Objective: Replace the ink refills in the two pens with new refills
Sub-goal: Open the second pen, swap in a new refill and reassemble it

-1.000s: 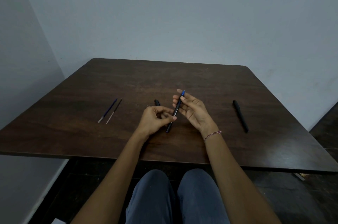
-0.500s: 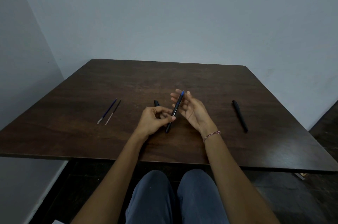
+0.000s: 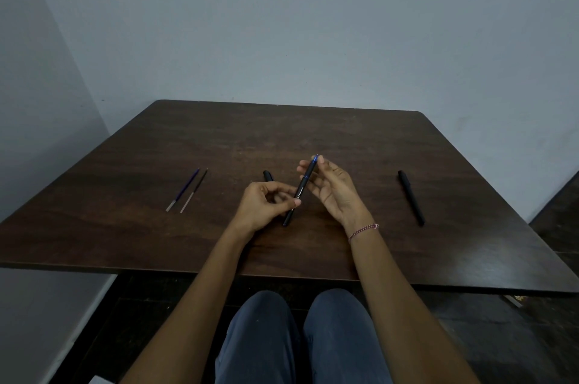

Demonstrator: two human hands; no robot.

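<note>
Pen point(image 3: 302, 188): while it is pinched low on the barrel by the left hand point(image 3: 266, 205), it is held tilted above the bench point(image 3: 313, 133), blue tip up.
Right hand point(image 3: 332, 189): held open, fingers relaxed behind the tip.
Refills point(image 3: 183, 189): laid together, far left.

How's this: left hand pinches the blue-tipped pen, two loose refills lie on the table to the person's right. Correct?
No: head view shows the refills on the table to the person's left. The left hand does pinch the blue-tipped pen.
</note>
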